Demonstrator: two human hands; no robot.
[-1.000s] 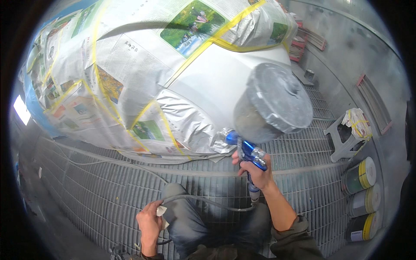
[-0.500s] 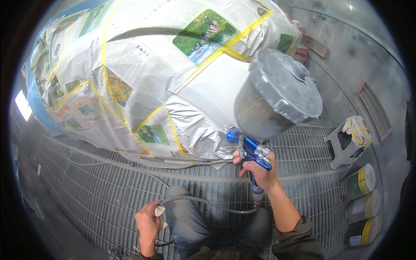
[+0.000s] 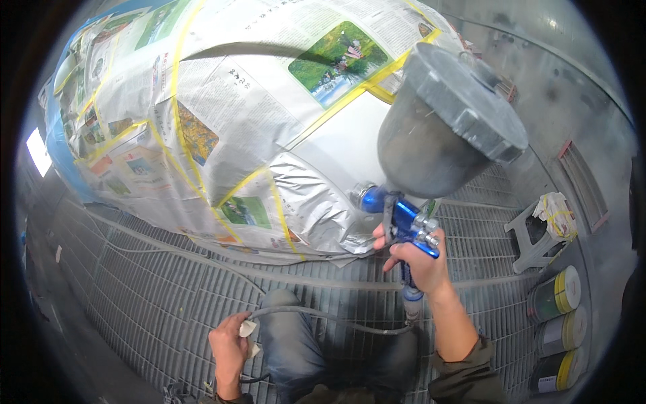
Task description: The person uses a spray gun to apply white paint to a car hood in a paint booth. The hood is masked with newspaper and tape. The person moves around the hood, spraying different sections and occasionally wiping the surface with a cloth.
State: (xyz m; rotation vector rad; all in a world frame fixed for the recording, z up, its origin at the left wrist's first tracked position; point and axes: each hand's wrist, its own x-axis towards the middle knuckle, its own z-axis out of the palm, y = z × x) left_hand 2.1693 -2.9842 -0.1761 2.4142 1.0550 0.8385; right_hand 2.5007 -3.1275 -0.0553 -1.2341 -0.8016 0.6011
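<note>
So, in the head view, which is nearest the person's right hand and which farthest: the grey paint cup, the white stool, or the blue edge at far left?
From the right hand:
1. Grey paint cup, just above it.
2. White stool, off to its right.
3. Blue edge, far left.

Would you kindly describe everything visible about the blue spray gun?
The spray gun has a glossy blue metal body with silver knobs at the rear and a large grey, paint-dusted cup on top. The right hand grips its handle, nozzle aimed left at the masked car panel. A grey hose runs from its base toward the left hand.
</note>
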